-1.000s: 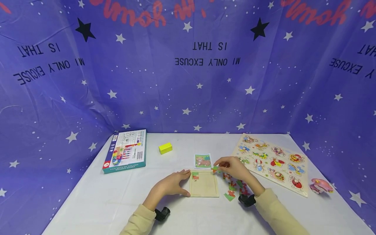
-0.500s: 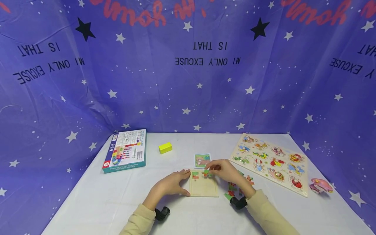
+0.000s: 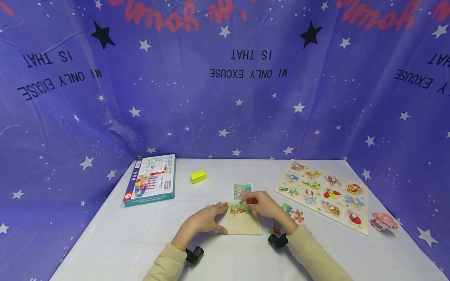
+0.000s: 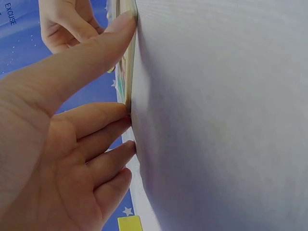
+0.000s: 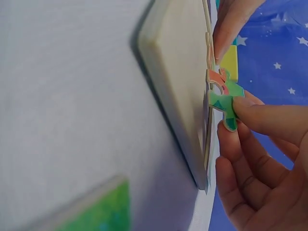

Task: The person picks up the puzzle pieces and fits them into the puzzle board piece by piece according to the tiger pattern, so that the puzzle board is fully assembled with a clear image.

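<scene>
In the head view, a square wooden puzzle tray [image 3: 243, 227] lies on the table. My left hand [image 3: 205, 219] rests at its left edge, fingers fairly straight, with thumb near the front corner and fingertips near the back corner. At the tray's top edge, my right hand [image 3: 264, 204] pinches a green and orange jigsaw piece [image 5: 225, 100] between thumb and fingers, tilted over the tray in the right wrist view. Joined pieces [image 3: 233, 210] sit in the tray's upper left. Behind it lies a small picture card [image 3: 241, 190], partly hidden by my right hand.
Loose jigsaw pieces [image 3: 298, 216] lie right of the tray, some hidden under the right forearm. An insect puzzle board [image 3: 321, 195] and a pink toy [image 3: 384, 221] are farther right. A yellow block [image 3: 198, 176] and a flat toy box [image 3: 150, 180] stand back left.
My right hand has carried the jigsaw piece leftward from beside the tray's upper right corner to next to the placed pieces. The left hand stays at the tray's left edge.
</scene>
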`<state>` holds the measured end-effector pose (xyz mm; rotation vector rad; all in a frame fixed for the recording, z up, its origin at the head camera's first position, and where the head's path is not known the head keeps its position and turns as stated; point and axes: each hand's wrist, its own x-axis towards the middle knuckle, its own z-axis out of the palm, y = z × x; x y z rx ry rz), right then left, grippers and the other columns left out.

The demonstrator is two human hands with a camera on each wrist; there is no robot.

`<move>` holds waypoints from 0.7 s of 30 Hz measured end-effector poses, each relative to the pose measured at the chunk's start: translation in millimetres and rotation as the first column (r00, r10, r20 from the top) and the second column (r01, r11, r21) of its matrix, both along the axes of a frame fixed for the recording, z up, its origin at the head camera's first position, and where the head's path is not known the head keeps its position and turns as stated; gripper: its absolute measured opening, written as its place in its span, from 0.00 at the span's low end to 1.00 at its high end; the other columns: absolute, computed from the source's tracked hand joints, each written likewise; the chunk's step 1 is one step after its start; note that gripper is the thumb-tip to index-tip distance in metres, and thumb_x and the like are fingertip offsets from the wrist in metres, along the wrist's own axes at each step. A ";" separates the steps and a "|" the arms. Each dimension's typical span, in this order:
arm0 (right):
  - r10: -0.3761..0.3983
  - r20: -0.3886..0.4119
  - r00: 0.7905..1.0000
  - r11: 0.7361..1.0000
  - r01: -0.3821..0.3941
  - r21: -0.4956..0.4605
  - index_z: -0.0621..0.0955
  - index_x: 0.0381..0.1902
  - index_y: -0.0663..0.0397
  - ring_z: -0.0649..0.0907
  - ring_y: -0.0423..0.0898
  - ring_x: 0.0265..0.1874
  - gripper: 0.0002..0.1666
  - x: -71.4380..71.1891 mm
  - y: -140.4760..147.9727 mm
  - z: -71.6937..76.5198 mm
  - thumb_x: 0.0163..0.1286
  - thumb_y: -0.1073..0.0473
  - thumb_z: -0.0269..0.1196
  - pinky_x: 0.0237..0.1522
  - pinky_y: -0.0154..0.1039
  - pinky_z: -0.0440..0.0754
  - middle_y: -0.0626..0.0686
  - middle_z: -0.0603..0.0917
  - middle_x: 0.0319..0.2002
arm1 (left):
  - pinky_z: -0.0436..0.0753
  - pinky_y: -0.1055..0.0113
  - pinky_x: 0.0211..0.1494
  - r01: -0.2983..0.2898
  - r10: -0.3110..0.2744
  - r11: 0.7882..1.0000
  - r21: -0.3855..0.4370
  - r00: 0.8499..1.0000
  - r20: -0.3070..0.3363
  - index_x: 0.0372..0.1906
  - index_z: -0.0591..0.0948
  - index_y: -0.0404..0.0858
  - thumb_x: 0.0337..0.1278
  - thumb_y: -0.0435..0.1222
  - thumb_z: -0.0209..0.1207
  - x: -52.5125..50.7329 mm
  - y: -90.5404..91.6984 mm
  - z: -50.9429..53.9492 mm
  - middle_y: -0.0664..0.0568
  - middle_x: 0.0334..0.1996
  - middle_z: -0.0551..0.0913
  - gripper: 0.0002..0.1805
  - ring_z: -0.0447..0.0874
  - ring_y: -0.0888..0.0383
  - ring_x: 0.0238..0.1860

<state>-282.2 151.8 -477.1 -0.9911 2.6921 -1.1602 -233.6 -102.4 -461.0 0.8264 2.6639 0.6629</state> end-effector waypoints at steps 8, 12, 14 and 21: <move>-0.026 0.017 1.000 0.999 0.025 0.024 0.87 0.40 0.49 0.73 0.38 0.20 0.09 -4.2 -4.5 -1.7 0.63 0.65 0.66 0.22 0.31 0.73 0.42 0.80 0.29 | 0.58 0.49 0.73 0.001 -0.001 1.000 0.000 1.000 -0.001 0.70 0.66 0.34 0.45 0.50 0.71 -0.2 0.0 -0.1 0.45 0.71 0.63 0.48 0.57 0.44 0.71; -0.035 -0.001 0.999 0.999 0.035 0.029 0.87 0.39 0.49 0.75 0.37 0.22 0.09 -5.2 -5.7 -1.6 0.62 0.65 0.67 0.24 0.32 0.75 0.43 0.81 0.29 | 0.58 0.49 0.73 0.001 -0.001 1.000 0.002 1.000 0.000 0.70 0.66 0.34 0.44 0.50 0.71 -0.5 0.2 -0.2 0.45 0.71 0.63 0.48 0.57 0.44 0.71; -0.031 -0.016 0.999 0.999 0.032 0.020 0.87 0.39 0.51 0.75 0.37 0.23 0.09 -5.5 -6.4 -1.4 0.61 0.67 0.67 0.25 0.32 0.76 0.44 0.82 0.30 | 0.57 0.49 0.73 0.002 -0.002 1.000 0.001 1.000 -0.001 0.70 0.66 0.34 0.45 0.50 0.71 -0.7 0.3 -0.3 0.45 0.71 0.63 0.48 0.57 0.44 0.72; -0.003 -0.015 1.000 1.000 0.003 0.022 0.86 0.39 0.53 0.74 0.36 0.23 0.09 -5.2 -7.3 -2.1 0.61 0.68 0.67 0.24 0.31 0.75 0.44 0.81 0.29 | 0.58 0.49 0.73 -0.001 0.001 1.000 0.002 1.000 -0.003 0.69 0.67 0.33 0.44 0.50 0.72 -0.8 -0.4 -1.1 0.45 0.71 0.64 0.48 0.57 0.44 0.71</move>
